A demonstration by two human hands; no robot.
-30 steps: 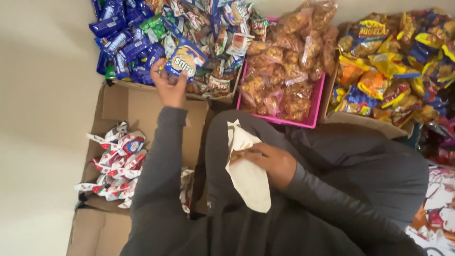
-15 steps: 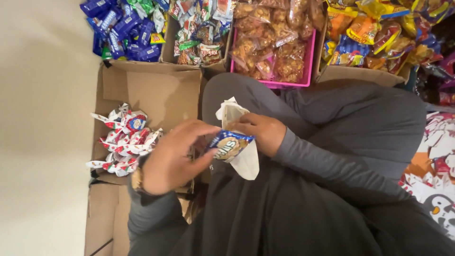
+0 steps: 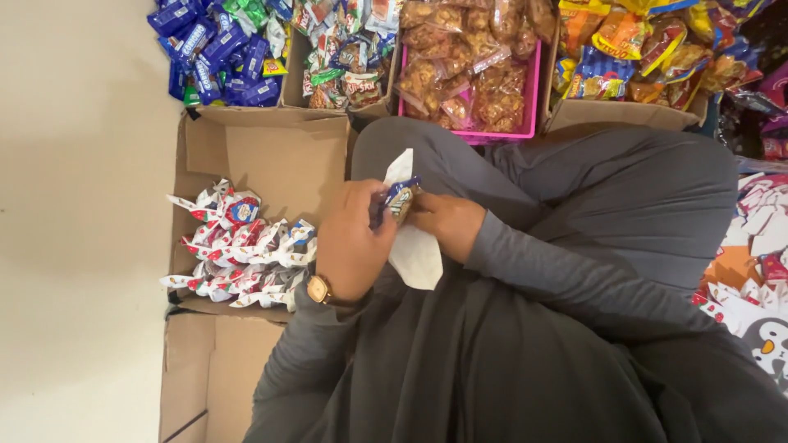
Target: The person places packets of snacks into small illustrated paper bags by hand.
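Since half a second ago the left hand (image 3: 355,246) has closed in, bringing the small blue snack packet (image 3: 400,197) up against the right hand (image 3: 447,223) over the lap. Both sets of fingers grip the packet at the mouth of a white paper bag (image 3: 413,246), which the right hand also pinches. Keeping that mouth spread looks wise. A cardboard box (image 3: 271,152) of finished red-and-white parcels (image 3: 242,250) lies just left; the pink tray (image 3: 529,98) sits beyond.

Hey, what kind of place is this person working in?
Probably a small snack-packing spot on a floor: open cardboard boxes of wrapped snacks, a pink plastic tray of bagged fried snacks, and a cardboard box of folded paper packs.
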